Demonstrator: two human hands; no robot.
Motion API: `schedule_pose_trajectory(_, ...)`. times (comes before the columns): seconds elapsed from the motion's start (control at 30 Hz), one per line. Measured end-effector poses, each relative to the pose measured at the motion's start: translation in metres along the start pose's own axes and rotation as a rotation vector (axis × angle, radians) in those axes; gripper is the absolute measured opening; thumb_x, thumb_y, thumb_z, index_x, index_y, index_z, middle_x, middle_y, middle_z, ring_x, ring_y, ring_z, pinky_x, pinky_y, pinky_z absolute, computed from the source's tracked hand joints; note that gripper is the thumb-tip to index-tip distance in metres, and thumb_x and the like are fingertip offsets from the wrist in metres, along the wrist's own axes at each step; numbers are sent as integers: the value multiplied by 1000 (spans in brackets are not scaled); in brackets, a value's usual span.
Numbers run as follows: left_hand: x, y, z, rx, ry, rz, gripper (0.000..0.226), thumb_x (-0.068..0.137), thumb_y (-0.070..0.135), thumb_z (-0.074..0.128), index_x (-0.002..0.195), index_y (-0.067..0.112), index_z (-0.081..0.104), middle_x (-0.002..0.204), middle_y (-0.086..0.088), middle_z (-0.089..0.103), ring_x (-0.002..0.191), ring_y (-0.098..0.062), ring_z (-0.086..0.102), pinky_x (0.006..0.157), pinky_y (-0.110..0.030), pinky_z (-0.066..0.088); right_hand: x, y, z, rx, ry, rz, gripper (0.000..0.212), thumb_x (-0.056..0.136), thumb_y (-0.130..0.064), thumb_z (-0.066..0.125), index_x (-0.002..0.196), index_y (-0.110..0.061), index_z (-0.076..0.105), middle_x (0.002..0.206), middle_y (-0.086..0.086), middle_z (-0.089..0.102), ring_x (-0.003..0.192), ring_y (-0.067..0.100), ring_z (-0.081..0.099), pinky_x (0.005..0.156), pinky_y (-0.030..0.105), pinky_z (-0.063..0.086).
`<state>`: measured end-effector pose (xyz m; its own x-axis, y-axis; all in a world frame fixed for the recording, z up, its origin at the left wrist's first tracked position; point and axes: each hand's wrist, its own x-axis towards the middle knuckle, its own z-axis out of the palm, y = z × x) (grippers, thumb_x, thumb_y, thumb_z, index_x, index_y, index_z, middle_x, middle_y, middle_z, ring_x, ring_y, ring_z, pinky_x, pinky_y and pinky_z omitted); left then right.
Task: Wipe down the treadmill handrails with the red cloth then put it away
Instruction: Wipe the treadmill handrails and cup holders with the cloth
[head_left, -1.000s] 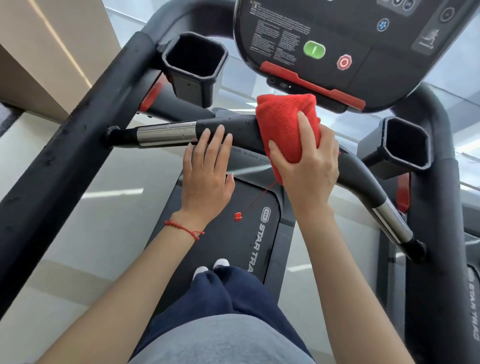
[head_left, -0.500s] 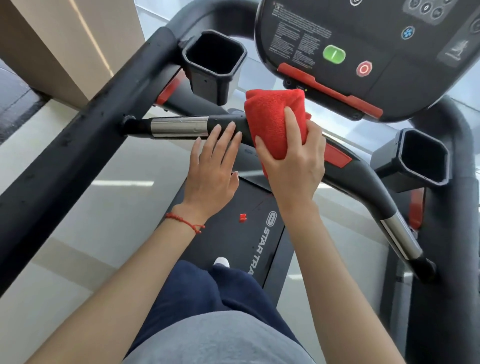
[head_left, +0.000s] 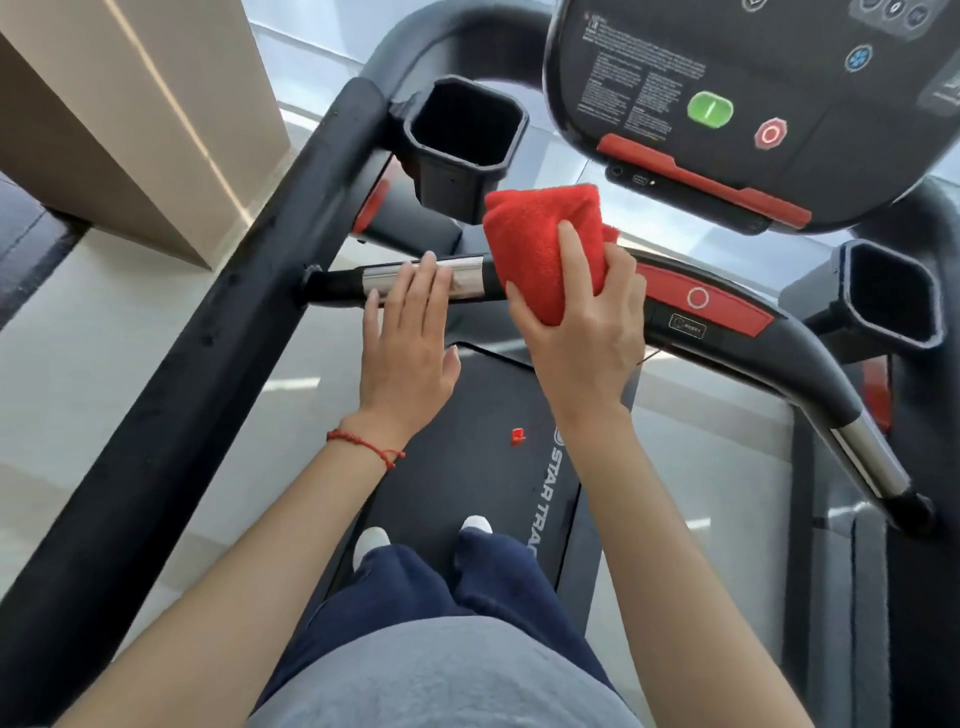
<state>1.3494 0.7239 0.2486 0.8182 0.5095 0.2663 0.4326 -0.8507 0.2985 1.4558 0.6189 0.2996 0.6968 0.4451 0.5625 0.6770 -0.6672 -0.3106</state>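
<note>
Red cloth (head_left: 543, 249) bunched on handrail (head_left: 343, 283), your right hand (head_left: 582, 332) fingers curled round it | left hand (head_left: 408, 338) flat, fingers straight on steel grip | risk: stop button (head_left: 697, 298) just beside, sideways swipe could press it

White "STAR TRAC" lettering (head_left: 546, 506) is running along the treadmill deck (head_left: 467, 405) at lower centre of the frame; console print at the top is staying illegible.
</note>
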Motion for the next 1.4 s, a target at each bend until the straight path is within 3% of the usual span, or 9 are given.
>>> schedule_pose_trajectory(0.17, 1, -7, -3, -45, -8, 36, 78, 71, 11, 66, 141, 3, 32, 147, -15, 33, 135, -31, 30, 108, -55, 25, -2, 0, 1, -48, 38, 32, 51, 79, -46, 64, 120, -16, 58, 107, 19, 60, 85, 31, 57, 65, 42, 55)
schedule_pose_trajectory(0.37, 2, -15, -10, -89, -25, 88, 75, 74, 12, 65, 141, 3, 32, 147, -15, 33, 136, -31, 30, 107, -56, 26, -3, -12, 4, -44, 99, 226, 54, 78, -46, 64, 122, -17, 56, 110, 18, 58, 95, 31, 55, 67, 44, 55)
schedule_pose_trajectory(0.6, -8, -42, -11, -122, 15, 32, 75, 73, 9, 68, 139, 0, 34, 147, -18, 33, 136, -33, 29, 108, -55, 26, -12, -52, 34, -101, -1, -106, 44, 81, -45, 63, 113, -14, 63, 101, 19, 62, 72, 30, 55, 60, 38, 52)
schedule_pose_trajectory(0.93, -19, -73, -6, -70, -39, -32, 82, 71, 10, 70, 141, 2, 29, 147, -18, 32, 136, -33, 28, 108, -53, 25, -17, -65, 40, -120, -3, -18, 47, 80, -43, 64, 117, -15, 61, 105, 19, 60, 77, 30, 55, 61, 39, 53)
schedule_pose_trajectory(1.17, -19, -77, -8, -96, -41, -29, 83, 68, 12, 74, 139, 1, 33, 146, -17, 34, 135, -31, 31, 107, -53, 26, -19, -89, 54, -92, -113, -188, 43, 79, -41, 65, 112, -13, 65, 99, 18, 63, 72, 30, 57, 59, 36, 52)
schedule_pose_trajectory(1.4, -25, -80, -11, -83, -84, -74, 77, 75, 13, 68, 141, -1, 29, 148, -19, 29, 137, -32, 26, 109, -48, 23, -17, -78, 42, -125, -76, -76, 48, 79, -42, 65, 118, -14, 60, 105, 19, 61, 77, 32, 56, 61, 40, 53)
